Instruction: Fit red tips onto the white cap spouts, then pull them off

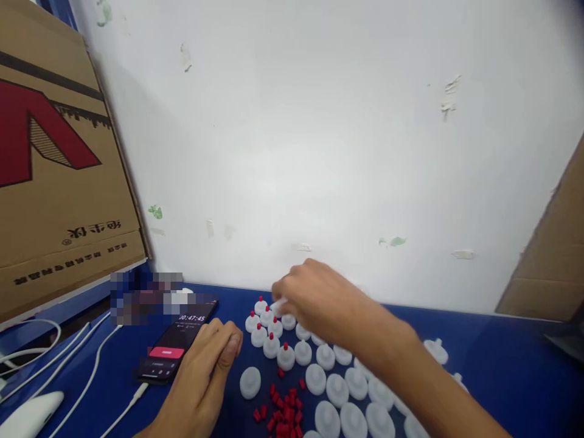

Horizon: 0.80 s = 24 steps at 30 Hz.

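Observation:
My right hand (303, 295) reaches across to the back of the group of white plastic nozzle caps (337, 390). Its fingers are closed on a white cap (277, 306), partly hidden and slightly blurred. Beneath it, several caps wear small red tips (285, 347) on their spouts; the others to the right have bare spouts or lie with their round side up. My left hand (203, 365) rests by the phone, fingers curled and thumb pressed against them; what it holds, if anything, is hidden. A single white cap (250, 383) lies just right of it, beside a pile of loose red tips (287, 413).
A phone (176, 334) showing a timer lies left on the blue table (511, 371), with white cables (95, 365) and a white device (34, 413) nearby. Cardboard boxes stand at the left (68, 201) and right (542, 261). A white wall (319, 134) rises behind.

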Motion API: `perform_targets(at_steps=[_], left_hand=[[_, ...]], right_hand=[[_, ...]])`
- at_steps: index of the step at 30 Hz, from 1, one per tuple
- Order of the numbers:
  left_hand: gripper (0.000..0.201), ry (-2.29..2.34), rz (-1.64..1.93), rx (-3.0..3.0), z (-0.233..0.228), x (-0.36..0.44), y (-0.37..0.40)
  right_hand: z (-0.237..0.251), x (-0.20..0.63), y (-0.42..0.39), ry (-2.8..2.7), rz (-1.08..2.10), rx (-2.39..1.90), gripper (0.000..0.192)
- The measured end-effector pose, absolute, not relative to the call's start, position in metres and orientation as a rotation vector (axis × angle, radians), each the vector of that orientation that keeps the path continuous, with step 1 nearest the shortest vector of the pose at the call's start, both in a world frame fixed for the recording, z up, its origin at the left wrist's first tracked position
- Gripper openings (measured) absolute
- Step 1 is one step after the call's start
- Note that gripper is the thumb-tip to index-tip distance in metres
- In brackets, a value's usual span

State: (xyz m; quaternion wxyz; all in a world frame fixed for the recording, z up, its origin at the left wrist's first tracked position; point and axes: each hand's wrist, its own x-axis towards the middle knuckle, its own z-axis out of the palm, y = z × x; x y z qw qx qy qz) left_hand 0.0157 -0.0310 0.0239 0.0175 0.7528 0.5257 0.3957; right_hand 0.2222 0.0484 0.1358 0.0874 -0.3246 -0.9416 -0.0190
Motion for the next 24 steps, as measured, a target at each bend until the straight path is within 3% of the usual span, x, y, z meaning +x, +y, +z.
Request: perform_targets(at_steps=[6,16,24], left_hand=[[0.026,1.306,1.065,2.514,0.014,0.029,-0.031],[0.014,1.251,0.762,2.741,0.016,0.031,-0.033],[0.014,1.281,0.792,2.774,0.019,0.034,-0.033]], right_hand=[[0.123,0.256,0.090,-2.664,-0.034,-1.176,0.013],[0.096,0.240,0.096,-2.754,0.232,-1.102,0.010],[0.081,0.228,0.094,-2.832,0.263,-1.090,0.012]])
